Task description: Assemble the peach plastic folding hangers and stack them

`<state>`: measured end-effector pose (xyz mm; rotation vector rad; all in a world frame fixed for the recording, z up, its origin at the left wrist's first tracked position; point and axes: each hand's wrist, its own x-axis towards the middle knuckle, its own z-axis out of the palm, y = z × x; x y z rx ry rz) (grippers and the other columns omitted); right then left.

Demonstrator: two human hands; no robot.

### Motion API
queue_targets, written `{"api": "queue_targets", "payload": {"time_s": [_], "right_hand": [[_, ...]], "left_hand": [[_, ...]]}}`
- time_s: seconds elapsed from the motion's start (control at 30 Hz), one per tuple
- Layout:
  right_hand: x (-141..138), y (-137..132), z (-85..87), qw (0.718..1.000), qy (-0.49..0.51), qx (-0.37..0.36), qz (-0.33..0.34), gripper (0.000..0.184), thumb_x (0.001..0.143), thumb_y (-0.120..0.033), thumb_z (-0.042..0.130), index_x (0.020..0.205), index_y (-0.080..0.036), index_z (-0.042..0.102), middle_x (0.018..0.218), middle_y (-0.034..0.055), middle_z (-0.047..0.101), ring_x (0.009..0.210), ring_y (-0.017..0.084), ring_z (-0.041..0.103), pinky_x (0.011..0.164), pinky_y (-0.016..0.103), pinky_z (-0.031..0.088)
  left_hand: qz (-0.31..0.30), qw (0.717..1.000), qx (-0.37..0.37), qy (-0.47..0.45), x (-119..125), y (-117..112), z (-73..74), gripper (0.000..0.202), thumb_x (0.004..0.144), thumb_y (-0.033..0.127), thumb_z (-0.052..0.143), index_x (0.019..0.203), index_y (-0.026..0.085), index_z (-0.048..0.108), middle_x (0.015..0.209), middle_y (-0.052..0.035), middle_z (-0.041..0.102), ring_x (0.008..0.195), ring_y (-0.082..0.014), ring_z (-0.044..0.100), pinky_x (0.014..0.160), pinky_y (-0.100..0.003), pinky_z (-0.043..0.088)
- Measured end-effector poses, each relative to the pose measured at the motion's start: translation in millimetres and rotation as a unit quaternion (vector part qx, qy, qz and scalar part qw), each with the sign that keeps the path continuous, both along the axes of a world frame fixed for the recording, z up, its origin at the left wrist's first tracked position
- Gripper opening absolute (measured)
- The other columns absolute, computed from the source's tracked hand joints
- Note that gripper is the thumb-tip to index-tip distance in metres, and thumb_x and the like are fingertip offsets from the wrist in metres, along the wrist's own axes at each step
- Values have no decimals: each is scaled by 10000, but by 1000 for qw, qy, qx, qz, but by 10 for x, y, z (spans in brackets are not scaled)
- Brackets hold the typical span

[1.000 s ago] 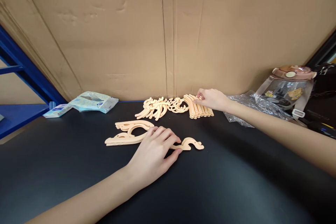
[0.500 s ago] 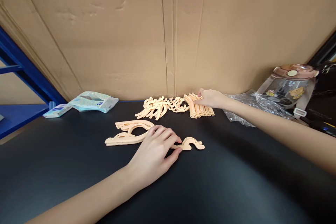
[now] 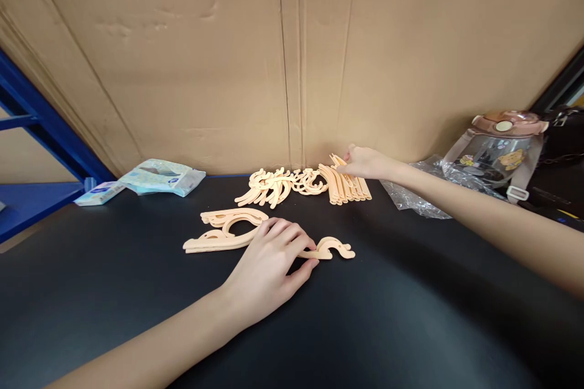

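Two pinches: left hand (image 3: pixel 271 258) nearly closed on hooked piece (image 3: pixel 336 247), in from table (image 3: pixel 387 316) back edge; right hand (image 3: pixel 367 162) closed on tilted strip (image 3: pixel 336 160), near that edge. Close-packed stack (image 3: pixel 340 189) could snag, spill.

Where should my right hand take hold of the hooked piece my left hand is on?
Probably by the curved end of the hooked piece, coming from the right: that end sticks out past the left hand, while the left hand covers part of the rest.

There are three piles (image 3: pixel 269 187) (pieces (image 3: pixel 336 189) uncountable), two packs (image 3: pixel 157 177), one bottle (image 3: pixel 486 155).
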<state>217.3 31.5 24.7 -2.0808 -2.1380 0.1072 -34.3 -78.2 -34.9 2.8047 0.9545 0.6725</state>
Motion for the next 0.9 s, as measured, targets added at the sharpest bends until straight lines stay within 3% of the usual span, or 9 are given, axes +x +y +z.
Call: {"api": "queue_targets", "payload": {"time_s": [0.2, 0.3, 0.37, 0.43, 0.6, 0.9], "right_hand": [[40, -478, 64, 992, 17, 68, 106, 338, 800, -311, 512, 1100, -173, 442, 741, 21, 654, 619, 187, 587, 567, 282, 383], [-4, -785, -41, 978, -16, 87, 187, 277, 704, -221, 567, 968, -215, 483, 743, 8, 618, 680, 199, 566, 631, 283, 375], [-30, -922, -139, 951, -70, 112, 279, 215, 701, -181, 550, 906, -205, 491, 752, 31, 594, 708, 207, 554, 656, 287, 380], [-45, -988, -232, 932, -105, 114, 327, 179, 710, -155, 532, 880, -196, 492, 762, 47, 588, 733, 217, 549, 670, 296, 386], [-42, -968, -361, 922, -107, 100, 357, 187, 750, -147, 515, 933, -180, 507, 837, 72, 613, 789, 228, 562, 713, 317, 409], [-30, -906, -392, 931, -48, 110, 346, 219, 812, -225, 561, 1022, -182, 514, 852, 60, 634, 788, 216, 588, 728, 319, 435]], "left_hand": [[-20, 1000, -18, -5, -8, -9, -24, 57, 903, 242, 562, 912, 214, 611, 967, -25, 638, 956, -208, 537, 823, -364, 411], [-41, 999, -28, -4, 7, -35, -26, 71, 908, 232, 550, 936, 213, 613, 968, -31, 638, 950, -206, 539, 786, -342, 426], [-46, 999, -27, 2, 25, -64, -18, 65, 910, 213, 544, 930, 202, 605, 965, -31, 637, 939, -201, 541, 784, -336, 433], [-48, 999, -23, 11, 41, -96, -6, 53, 910, 204, 544, 905, 189, 596, 951, -28, 636, 934, -199, 541, 786, -337, 435], [-53, 998, -24, 15, 52, -135, 30, 72, 913, 254, 564, 923, 193, 601, 945, -22, 643, 941, -208, 542, 792, -344, 434], [-44, 999, -18, -10, 30, -96, -4, 152, 959, 299, 470, 952, 200, 585, 972, -36, 636, 926, -206, 542, 785, -340, 431]]}}
